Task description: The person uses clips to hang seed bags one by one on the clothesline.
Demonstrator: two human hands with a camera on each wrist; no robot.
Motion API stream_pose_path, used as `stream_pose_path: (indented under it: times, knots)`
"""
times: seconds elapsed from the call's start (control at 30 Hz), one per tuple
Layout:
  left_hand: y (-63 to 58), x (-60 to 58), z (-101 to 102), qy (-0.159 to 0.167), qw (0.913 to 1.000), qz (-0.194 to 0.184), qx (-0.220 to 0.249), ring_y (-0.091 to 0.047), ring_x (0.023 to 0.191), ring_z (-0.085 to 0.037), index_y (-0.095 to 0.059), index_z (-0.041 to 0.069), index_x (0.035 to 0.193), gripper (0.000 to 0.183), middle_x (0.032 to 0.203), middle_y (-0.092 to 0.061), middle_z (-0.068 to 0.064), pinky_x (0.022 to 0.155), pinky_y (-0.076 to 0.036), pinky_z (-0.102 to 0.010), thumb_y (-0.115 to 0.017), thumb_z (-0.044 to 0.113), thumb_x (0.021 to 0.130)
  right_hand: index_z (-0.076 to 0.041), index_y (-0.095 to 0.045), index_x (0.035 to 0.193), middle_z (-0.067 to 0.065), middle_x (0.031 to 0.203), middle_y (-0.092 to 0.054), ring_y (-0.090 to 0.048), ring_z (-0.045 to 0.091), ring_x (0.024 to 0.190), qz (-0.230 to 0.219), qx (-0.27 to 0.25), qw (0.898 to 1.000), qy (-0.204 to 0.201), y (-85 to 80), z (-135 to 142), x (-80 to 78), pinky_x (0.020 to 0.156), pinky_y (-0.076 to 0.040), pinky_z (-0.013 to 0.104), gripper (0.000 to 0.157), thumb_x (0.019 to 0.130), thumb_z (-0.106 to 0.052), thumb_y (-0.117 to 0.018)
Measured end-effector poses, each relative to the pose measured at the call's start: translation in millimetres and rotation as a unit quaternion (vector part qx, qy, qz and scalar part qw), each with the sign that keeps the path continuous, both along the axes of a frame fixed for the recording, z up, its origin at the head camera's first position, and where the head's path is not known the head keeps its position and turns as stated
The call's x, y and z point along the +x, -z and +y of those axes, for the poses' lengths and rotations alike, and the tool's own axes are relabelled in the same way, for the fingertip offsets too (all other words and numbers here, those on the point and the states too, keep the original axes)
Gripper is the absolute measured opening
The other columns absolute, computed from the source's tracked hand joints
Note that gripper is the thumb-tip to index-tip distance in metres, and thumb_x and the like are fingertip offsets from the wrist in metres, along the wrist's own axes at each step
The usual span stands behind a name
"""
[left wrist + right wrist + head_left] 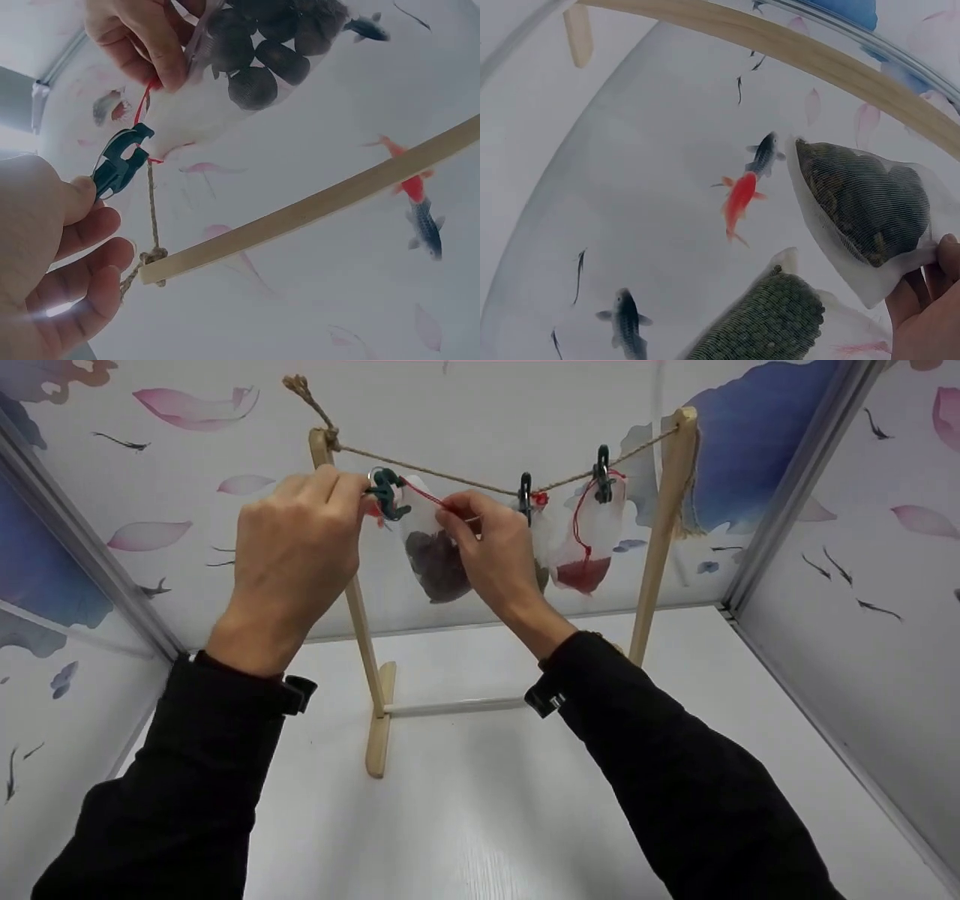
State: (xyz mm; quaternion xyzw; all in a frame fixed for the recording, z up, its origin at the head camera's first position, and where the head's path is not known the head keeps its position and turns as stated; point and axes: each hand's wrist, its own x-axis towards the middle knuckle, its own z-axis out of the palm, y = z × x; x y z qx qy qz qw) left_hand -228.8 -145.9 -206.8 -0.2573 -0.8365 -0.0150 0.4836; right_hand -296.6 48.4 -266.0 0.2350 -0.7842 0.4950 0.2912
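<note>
My left hand (296, 536) pinches a dark green clothespin (386, 493) near the left end of the rope (450, 476). In the left wrist view, the clothespin's mouth is spread beside a red drawstring (142, 105). With thumb and fingertips, my right hand (499, 544) grips the upper part of a white mesh bag (435, 566) and its red string. Dark, rounded lumps fill the bag's lower part, seen closely in the left wrist view; the right wrist view shows brownish bits among them. The bag hangs just below the rope.
Two green clothespins, one left (526, 499) and one right (603, 476), hold bags on the rope. One bag has green contents (761, 322), partly hidden by my right hand; the other has red contents (583, 574). Wooden posts (664, 532) support the rope above a white table (450, 795).
</note>
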Motion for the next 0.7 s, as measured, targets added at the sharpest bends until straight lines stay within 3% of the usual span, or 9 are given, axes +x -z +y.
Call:
stream_pose_path:
  times: [0.17,0.37,0.5,0.7]
  knots:
    - [-10.9,-3.7,3,-0.002,0.9996,0.017,-0.022,-0.059,0.068,-0.038,-0.065,-0.007,0.097,0.031,0.089,-0.066,-0.021,0.048,-0.048,-0.047,-0.050,0.018,0.108,-0.005,-0.073,0.113,0.005,0.103,-0.073,-0.066,0.013,0.089,-0.012,-0.003,0.999,0.030,-4.6,2,-3.3,0.086,-0.054,0.022,0.018,0.100,-0.017,-0.066]
    - [-22.8,-13.0,13,-0.017,0.9977,0.016,-0.064,-0.061,0.074,-0.039,-0.066,-0.007,0.096,0.019,0.086,-0.065,-0.020,0.051,-0.051,-0.048,-0.048,-0.003,0.102,-0.003,-0.074,0.112,0.006,0.100,-0.074,-0.067,0.013,0.086,-0.004,-0.014,0.999,0.046,-7.5,4,-6.1,0.084,-0.055,0.022,0.020,0.099,-0.017,-0.068]
    - [-28.1,-16.7,21,-0.037,0.9953,0.004,-0.089,-0.062,0.075,-0.041,-0.066,-0.008,0.097,0.018,0.085,-0.064,-0.020,0.051,-0.051,-0.050,-0.049,-0.012,0.092,-0.003,-0.074,0.111,0.006,0.099,-0.073,-0.067,0.013,0.085,0.007,-0.009,0.999,0.052,-7.9,3,-6.8,0.081,-0.055,0.022,0.020,0.099,-0.017,-0.068]
    - [-31.6,-18.4,30,-0.051,0.9911,-0.037,-0.117,-0.064,0.076,-0.040,-0.066,-0.008,0.098,0.012,0.086,-0.064,-0.019,0.057,-0.052,-0.048,-0.055,-0.009,0.094,-0.002,-0.073,0.111,0.007,0.101,-0.073,-0.069,0.014,0.087,0.021,-0.003,0.998,0.052,-6.5,2,-6.8,0.082,-0.054,0.022,0.020,0.099,-0.017,-0.067]
